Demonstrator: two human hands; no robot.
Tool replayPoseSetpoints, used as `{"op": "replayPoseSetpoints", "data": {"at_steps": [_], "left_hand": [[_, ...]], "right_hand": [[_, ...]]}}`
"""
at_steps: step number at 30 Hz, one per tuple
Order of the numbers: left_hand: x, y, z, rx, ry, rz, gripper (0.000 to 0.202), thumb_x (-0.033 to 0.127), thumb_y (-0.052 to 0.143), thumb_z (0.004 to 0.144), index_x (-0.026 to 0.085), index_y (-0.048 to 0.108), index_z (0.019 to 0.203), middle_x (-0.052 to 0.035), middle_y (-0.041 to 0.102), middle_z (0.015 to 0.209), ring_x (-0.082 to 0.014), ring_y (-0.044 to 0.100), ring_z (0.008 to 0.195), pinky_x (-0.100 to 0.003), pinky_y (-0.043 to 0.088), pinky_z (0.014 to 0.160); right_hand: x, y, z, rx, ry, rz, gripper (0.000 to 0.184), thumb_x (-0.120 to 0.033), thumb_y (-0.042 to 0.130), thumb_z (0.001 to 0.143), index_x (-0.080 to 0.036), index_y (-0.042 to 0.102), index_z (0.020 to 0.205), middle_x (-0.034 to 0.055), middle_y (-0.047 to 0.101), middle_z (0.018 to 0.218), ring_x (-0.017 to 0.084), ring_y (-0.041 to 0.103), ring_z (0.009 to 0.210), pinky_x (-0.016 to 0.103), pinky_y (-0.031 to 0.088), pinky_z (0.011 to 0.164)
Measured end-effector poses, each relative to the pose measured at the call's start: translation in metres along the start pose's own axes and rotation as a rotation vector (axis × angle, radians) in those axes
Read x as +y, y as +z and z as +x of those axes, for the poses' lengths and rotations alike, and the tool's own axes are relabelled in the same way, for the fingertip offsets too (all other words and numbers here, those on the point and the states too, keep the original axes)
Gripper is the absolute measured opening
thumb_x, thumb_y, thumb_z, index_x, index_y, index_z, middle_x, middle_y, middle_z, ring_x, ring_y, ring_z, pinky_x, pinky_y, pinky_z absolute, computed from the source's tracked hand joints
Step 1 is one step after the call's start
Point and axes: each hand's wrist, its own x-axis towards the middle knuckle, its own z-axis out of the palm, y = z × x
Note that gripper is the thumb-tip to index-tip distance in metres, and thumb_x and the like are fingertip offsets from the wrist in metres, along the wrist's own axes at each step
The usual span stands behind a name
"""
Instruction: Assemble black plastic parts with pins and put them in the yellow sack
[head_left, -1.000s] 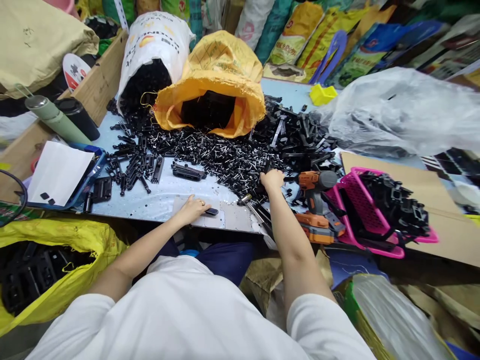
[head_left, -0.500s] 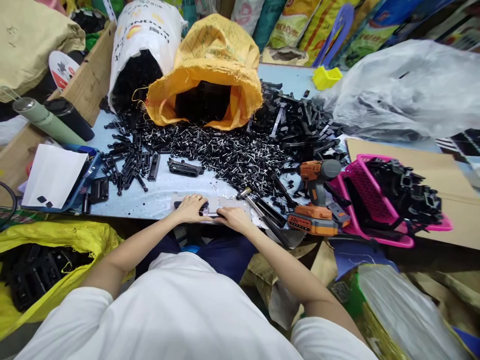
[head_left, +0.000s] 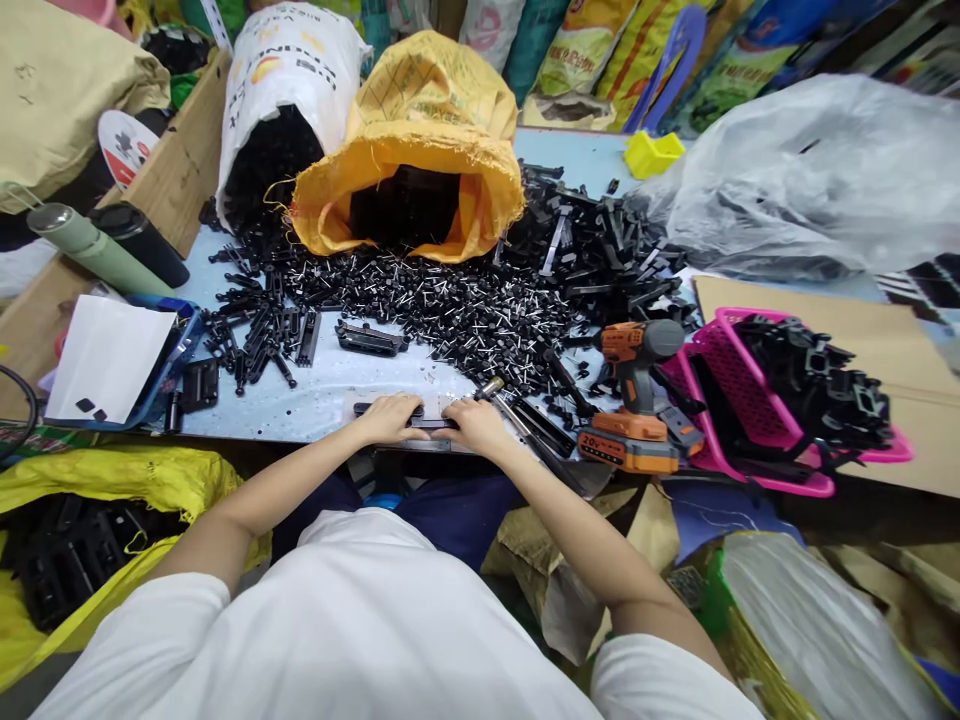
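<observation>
At the table's front edge, my left hand (head_left: 391,416) and my right hand (head_left: 475,424) grip a long black plastic part (head_left: 433,423) between them. The left fingers close over its left end, and the right thumb and fingers pinch the other end. Beneath it lies a pale flat plate (head_left: 433,402), mostly covered by my hands. A hammer (head_left: 493,386) rests just right of my right hand, its handle slanting toward the edge. Farther back lies a similar black part (head_left: 371,338) on the blue tabletop.
Small black pieces with metal pins (head_left: 480,310) are heaped before an orange sack (head_left: 409,140) and a white sack (head_left: 289,70). On the right stand a cordless drill (head_left: 634,400) and a pink basket (head_left: 757,390) of black parts. A yellow sack (head_left: 187,470) sits lower left.
My two hands have come up level and closer around the black part, which now bridges them. My right hand has shifted slightly right, and its fingers now lie over the part's end.
</observation>
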Motion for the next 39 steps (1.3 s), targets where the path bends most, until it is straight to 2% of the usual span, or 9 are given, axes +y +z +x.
{"op": "replayPoseSetpoints", "data": {"at_steps": [3,8,14,19,23,27,31,34,39], "left_hand": [[0.001,-0.005,0.053,0.107,-0.102,0.071,0.039,0.034,0.039,0.093,0.018,0.042,0.128,-0.0120,0.055,0.118,-0.0236,0.052,0.108,-0.034,0.042,0.087],[0.000,-0.008,0.121,0.086,-0.207,0.266,0.028,0.007,0.034,0.089,0.009,0.055,0.108,-0.0159,0.060,0.103,-0.0247,0.056,0.099,-0.035,0.044,0.081],[-0.006,0.002,0.121,0.097,-0.141,0.274,0.026,0.009,0.035,0.091,0.008,0.056,0.106,-0.0171,0.058,0.104,-0.0235,0.057,0.098,-0.034,0.044,0.080],[-0.004,-0.004,0.118,0.132,-0.121,0.198,0.021,0.007,0.039,0.089,0.008,0.059,0.098,-0.0161,0.060,0.100,-0.0220,0.057,0.097,-0.033,0.044,0.081],[-0.003,-0.018,0.086,0.279,-0.181,0.009,0.015,0.013,0.045,0.089,0.010,0.058,0.094,-0.0126,0.062,0.097,-0.0197,0.058,0.092,-0.030,0.045,0.079],[-0.013,-0.026,0.014,0.576,-0.461,-0.801,0.016,0.028,0.057,0.083,0.013,0.059,0.084,-0.0039,0.063,0.076,-0.0119,0.059,0.064,-0.023,0.045,0.062],[-0.024,-0.022,-0.052,0.595,-0.745,-1.298,0.031,0.039,0.070,0.070,0.011,0.059,0.075,-0.0017,0.061,0.062,-0.0075,0.053,0.051,-0.019,0.041,0.052],[-0.026,-0.014,-0.075,0.605,-0.792,-1.345,0.033,0.040,0.073,0.064,0.011,0.060,0.071,-0.0017,0.061,0.059,-0.0071,0.052,0.049,-0.019,0.040,0.051],[-0.026,-0.008,-0.076,0.627,-0.734,-1.179,0.024,0.035,0.069,0.067,0.012,0.062,0.069,0.0014,0.058,0.055,-0.0077,0.051,0.048,-0.020,0.039,0.052]], "right_hand": [[0.026,-0.002,0.021,0.135,0.095,0.031,0.037,-0.044,0.040,0.093,-0.018,0.062,0.107,0.0099,0.063,0.102,0.022,0.053,0.097,0.030,0.037,0.082],[0.041,-0.011,0.073,0.300,0.295,-0.137,0.029,-0.020,0.037,0.093,-0.016,0.055,0.115,0.0130,0.054,0.113,0.023,0.045,0.105,0.031,0.038,0.084],[0.054,-0.018,0.100,0.183,0.339,-0.101,0.028,-0.013,0.036,0.091,-0.015,0.057,0.109,0.0123,0.052,0.110,0.019,0.051,0.093,0.027,0.041,0.076],[0.059,-0.023,0.068,0.397,0.284,0.091,0.033,-0.018,0.040,0.090,-0.011,0.054,0.119,0.0133,0.053,0.114,0.019,0.053,0.100,0.027,0.042,0.085],[0.030,-0.015,0.029,0.279,0.115,0.225,0.030,-0.019,0.046,0.088,-0.014,0.058,0.115,0.0089,0.060,0.104,0.016,0.058,0.090,0.025,0.044,0.082],[-0.007,-0.009,0.009,0.049,0.102,0.079,0.025,-0.024,0.047,0.089,-0.014,0.061,0.107,0.0089,0.062,0.096,0.017,0.060,0.084,0.025,0.043,0.076],[-0.029,-0.019,0.014,-0.110,0.078,-0.125,0.022,-0.017,0.043,0.089,-0.012,0.062,0.099,0.0123,0.063,0.094,0.021,0.063,0.085,0.027,0.044,0.074],[-0.038,-0.030,0.022,-0.193,0.026,-0.221,0.022,-0.014,0.042,0.088,-0.009,0.062,0.097,0.0155,0.064,0.094,0.024,0.064,0.085,0.028,0.045,0.072],[-0.046,-0.039,0.031,-0.227,-0.099,-0.235,0.026,-0.029,0.047,0.090,-0.010,0.064,0.095,0.0160,0.066,0.094,0.025,0.065,0.086,0.030,0.046,0.072]]}}
